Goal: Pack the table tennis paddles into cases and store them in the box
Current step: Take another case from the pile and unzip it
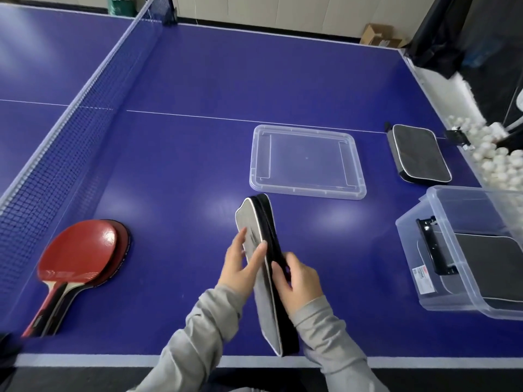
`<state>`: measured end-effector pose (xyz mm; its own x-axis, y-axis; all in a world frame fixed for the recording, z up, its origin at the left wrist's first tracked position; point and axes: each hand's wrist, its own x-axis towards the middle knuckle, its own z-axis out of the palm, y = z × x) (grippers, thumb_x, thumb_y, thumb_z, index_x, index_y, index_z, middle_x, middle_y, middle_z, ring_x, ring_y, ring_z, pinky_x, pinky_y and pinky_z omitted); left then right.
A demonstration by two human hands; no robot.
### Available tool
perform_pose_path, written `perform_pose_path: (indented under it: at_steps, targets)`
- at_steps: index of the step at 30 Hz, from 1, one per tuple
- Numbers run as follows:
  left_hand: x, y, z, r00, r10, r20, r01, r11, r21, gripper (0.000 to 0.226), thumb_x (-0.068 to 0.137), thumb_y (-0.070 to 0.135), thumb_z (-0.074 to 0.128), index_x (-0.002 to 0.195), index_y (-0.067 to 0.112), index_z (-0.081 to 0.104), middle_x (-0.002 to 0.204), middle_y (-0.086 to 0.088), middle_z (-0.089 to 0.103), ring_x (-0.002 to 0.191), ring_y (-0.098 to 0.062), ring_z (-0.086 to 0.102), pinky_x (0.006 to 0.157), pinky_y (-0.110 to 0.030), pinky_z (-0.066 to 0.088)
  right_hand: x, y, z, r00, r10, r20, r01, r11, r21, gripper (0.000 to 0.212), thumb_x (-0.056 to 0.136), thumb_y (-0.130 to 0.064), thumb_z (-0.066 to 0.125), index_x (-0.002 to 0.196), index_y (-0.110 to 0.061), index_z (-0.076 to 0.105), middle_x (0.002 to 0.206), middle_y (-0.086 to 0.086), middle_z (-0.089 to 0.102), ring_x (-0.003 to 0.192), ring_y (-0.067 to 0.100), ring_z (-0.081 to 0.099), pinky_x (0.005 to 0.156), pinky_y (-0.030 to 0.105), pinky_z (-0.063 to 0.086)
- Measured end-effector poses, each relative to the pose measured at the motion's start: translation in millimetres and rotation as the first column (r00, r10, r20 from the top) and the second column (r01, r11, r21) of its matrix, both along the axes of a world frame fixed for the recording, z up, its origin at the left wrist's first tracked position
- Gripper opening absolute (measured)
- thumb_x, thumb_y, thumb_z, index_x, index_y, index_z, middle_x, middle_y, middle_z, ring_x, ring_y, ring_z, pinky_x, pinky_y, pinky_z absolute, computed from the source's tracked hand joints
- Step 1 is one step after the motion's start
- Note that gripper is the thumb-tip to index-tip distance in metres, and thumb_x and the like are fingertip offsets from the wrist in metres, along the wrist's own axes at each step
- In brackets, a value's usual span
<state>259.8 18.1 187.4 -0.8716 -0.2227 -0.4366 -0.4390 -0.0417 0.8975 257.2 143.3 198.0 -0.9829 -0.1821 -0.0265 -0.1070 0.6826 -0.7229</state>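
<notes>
On the blue table [198, 80] beside the net [85, 114], both hands' grips hold 1 grey case [264, 267] upright.

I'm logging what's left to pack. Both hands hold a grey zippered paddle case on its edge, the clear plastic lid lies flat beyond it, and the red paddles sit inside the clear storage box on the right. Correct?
Not quite. The head view shows the red-rubber wooden-handled paddles lying on the blue table by the net, at left. The clear plastic storage box holds a dark case. The rest stands.
</notes>
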Motion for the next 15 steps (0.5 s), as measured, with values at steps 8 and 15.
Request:
perform_pose_path:
  at_steps: [8, 15]
  targets:
    - [0, 6, 21, 0.997, 0.035, 0.065, -0.041, 0.995, 0.092, 0.048, 0.090, 0.024, 0.059, 0.135, 0.029, 0.043, 0.130, 0.003, 0.052, 0.110, -0.019, 0.059, 0.085, -0.046, 0.055, 15, -10, 0, 1.000, 0.005, 0.018, -0.005, 1.000, 0.007, 0.024, 0.096, -0.027, 0.043, 0.107, -0.011, 0.057, 0.094, 0.007, 0.069, 0.087, 0.030, 0.062, 0.070, 0.036, 0.044]
    - [5, -2, 9, 0.997, 0.018, 0.071, -0.023, 0.997, 0.074, 0.043, 0.089, 0.021, 0.060, 0.130, 0.030, 0.048, 0.120, 0.003, 0.057, 0.100, -0.017, 0.062, 0.067, -0.042, 0.059, 13, -7, -11, 1.000, -0.002, -0.006, 0.002, 1.000, 0.020, 0.020, 0.097, -0.016, 0.043, 0.090, -0.003, 0.057, 0.081, 0.012, 0.066, 0.077, 0.032, 0.059, 0.062, 0.030, 0.032]
